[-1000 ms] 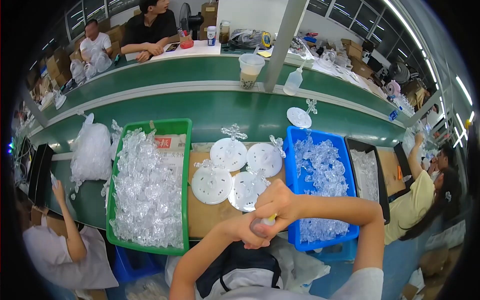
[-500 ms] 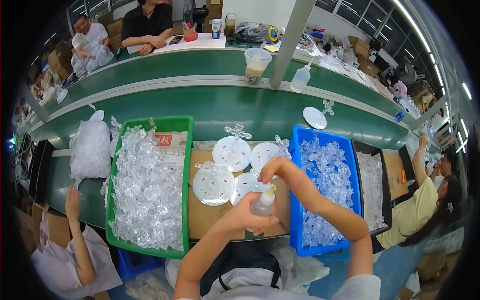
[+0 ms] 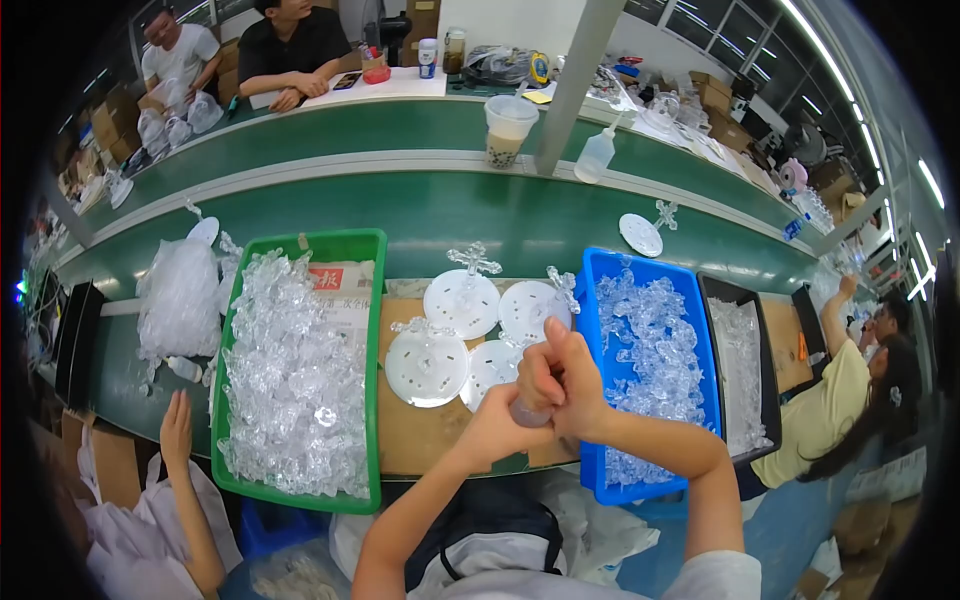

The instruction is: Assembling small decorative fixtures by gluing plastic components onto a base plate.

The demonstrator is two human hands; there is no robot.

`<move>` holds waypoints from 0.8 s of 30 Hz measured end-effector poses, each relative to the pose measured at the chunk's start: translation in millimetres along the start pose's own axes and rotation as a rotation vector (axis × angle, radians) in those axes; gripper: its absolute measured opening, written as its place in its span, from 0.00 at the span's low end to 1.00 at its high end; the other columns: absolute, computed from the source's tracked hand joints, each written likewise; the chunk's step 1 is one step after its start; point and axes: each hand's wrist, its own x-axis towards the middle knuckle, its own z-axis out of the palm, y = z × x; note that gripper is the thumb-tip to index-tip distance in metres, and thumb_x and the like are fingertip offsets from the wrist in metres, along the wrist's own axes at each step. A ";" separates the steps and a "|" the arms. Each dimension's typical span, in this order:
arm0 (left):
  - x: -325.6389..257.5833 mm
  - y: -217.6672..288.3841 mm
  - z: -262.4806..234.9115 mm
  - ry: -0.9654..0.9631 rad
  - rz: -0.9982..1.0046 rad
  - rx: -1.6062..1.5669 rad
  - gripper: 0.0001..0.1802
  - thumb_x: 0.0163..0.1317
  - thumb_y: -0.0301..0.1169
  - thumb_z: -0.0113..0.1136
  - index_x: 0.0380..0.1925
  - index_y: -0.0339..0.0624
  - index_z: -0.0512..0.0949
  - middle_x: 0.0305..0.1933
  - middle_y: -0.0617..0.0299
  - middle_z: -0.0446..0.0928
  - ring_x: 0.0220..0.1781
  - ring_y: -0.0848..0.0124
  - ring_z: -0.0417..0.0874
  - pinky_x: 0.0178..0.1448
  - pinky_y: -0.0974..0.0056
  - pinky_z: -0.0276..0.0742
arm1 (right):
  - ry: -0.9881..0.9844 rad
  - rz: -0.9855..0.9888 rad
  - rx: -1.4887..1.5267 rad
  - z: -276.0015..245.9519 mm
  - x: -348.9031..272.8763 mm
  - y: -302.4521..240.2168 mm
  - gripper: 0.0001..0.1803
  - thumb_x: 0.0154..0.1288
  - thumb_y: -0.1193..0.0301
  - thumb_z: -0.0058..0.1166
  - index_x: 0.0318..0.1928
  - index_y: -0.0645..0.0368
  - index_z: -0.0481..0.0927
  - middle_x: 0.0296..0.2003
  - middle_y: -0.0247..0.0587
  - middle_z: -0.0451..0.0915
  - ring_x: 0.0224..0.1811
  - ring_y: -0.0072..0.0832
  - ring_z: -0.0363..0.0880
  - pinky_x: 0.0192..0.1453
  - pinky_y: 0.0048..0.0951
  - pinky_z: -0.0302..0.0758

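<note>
Both hands meet over the near edge of a brown cardboard sheet (image 3: 420, 440) that lies between two bins. The right hand (image 3: 565, 385) is curled shut over the top of a small greyish bottle (image 3: 527, 412), fingers wrapped down around it, while the left hand (image 3: 500, 430) closes on the same bottle from below and behind (only the lower part of the bottle shows between the two hands, so its cap cannot be made out). Just beyond the hands, four white round discs (image 3: 427, 367) lie on the cardboard in a loose cluster, some overlapping at their edges, and clear plastic cross-shaped pieces (image 3: 473, 261) stand on or beside the far ones. To the left sits a green bin (image 3: 372, 330) heaped with clear plastic parts; to the right, touching the cardboard's edge, a blue bin (image 3: 590, 350) holds more of the same clear parts, and a black tray (image 3: 765, 400) with clear pieces lies beyond it. Behind all of this runs a green conveyor belt (image 3: 430, 210), carrying another white disc (image 3: 640, 235); a drink cup (image 3: 507, 130) and a squeeze bottle (image 3: 596, 155) stand on the ledge past it. A neighbour's hand (image 3: 176, 432) rests at the lower left beside the green bin.
</note>
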 end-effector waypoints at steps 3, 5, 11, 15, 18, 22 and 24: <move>-3.9 -9.6 6.3 0.205 0.201 0.221 0.15 0.40 0.29 0.68 0.27 0.35 0.75 0.26 0.63 0.77 0.25 0.76 0.77 0.28 0.70 0.71 | 0.084 -0.188 -0.142 4.6 -5.7 6.2 0.36 0.66 0.41 0.28 0.09 0.54 0.59 0.09 0.31 0.59 0.11 0.19 0.55 0.17 0.21 0.51; -3.2 -9.7 5.4 0.284 0.294 0.354 0.15 0.41 0.30 0.69 0.27 0.35 0.74 0.27 0.60 0.78 0.28 0.76 0.78 0.34 0.68 0.73 | 0.007 -0.246 -0.180 0.3 -3.0 -1.1 0.35 0.65 0.41 0.30 0.13 0.56 0.63 0.12 0.32 0.63 0.15 0.19 0.59 0.20 0.20 0.55; -12.2 -19.5 -33.2 0.616 0.326 0.669 0.13 0.42 0.28 0.68 0.24 0.37 0.73 0.19 0.61 0.73 0.23 0.76 0.74 0.30 0.69 0.71 | 0.751 -0.515 -1.016 -191.1 81.0 -63.1 0.14 0.56 0.63 0.57 0.37 0.60 0.77 0.35 0.40 0.77 0.39 0.26 0.75 0.44 0.24 0.70; -32.7 -35.4 -49.4 0.838 0.263 0.652 0.14 0.41 0.28 0.71 0.22 0.39 0.71 0.17 0.65 0.72 0.21 0.78 0.72 0.27 0.70 0.69 | 1.432 -0.043 -1.647 -447.8 74.6 -81.4 0.32 0.41 0.61 0.67 0.48 0.59 0.72 0.47 0.51 0.73 0.50 0.47 0.72 0.52 0.43 0.70; -57.9 -46.7 -69.0 0.809 0.035 0.667 0.12 0.47 0.24 0.67 0.27 0.39 0.71 0.24 0.63 0.72 0.27 0.77 0.72 0.33 0.71 0.69 | 1.442 0.251 -1.545 -517.7 71.2 -71.6 0.33 0.41 0.63 0.66 0.50 0.64 0.72 0.50 0.55 0.74 0.52 0.47 0.73 0.52 0.38 0.72; -51.0 -31.1 -55.3 0.890 0.037 0.483 0.13 0.48 0.26 0.69 0.22 0.40 0.70 0.21 0.68 0.68 0.26 0.79 0.67 0.33 0.72 0.67 | 1.296 0.243 -1.506 -549.7 83.3 -74.8 0.28 0.41 0.64 0.66 0.45 0.61 0.76 0.43 0.52 0.79 0.46 0.44 0.78 0.50 0.38 0.74; -47.2 -31.3 -55.7 0.862 0.043 0.498 0.11 0.49 0.25 0.67 0.26 0.40 0.72 0.25 0.66 0.71 0.29 0.78 0.69 0.36 0.72 0.69 | 1.398 0.313 -1.537 -552.4 87.1 -75.4 0.19 0.42 0.64 0.65 0.36 0.60 0.80 0.33 0.48 0.81 0.39 0.41 0.81 0.45 0.38 0.75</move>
